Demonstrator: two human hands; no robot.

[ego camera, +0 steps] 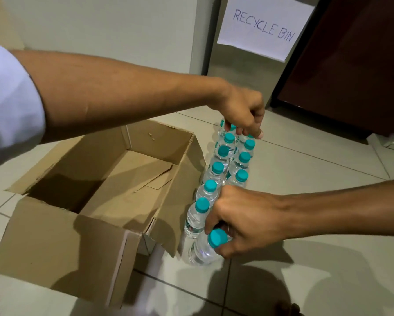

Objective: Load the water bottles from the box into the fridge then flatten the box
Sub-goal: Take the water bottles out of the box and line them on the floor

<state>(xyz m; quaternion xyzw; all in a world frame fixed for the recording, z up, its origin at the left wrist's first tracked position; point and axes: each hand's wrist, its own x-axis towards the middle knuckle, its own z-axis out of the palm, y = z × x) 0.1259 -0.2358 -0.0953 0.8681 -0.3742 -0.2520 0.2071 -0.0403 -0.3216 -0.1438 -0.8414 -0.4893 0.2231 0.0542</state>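
An open cardboard box (pixel 54 247) stands on the tiled floor with nothing inside but its bottom flaps. Right of it, several clear water bottles (pixel 214 176) with teal caps stand in two rows on the floor. My left hand (pixel 243 110) reaches across the box and pinches the caps of the farthest bottles. My right hand (pixel 243 220) grips the neck of the nearest bottle (pixel 205 247), just under its teal cap.
A grey bin (pixel 241 69) with a paper sign reading "RECYCLE BIN" (pixel 264 26) stands behind the bottles. A dark brown cabinet or door (pixel 351 71) is at the right. Pale wall lies behind the box; bare tiles spread to the right and front.
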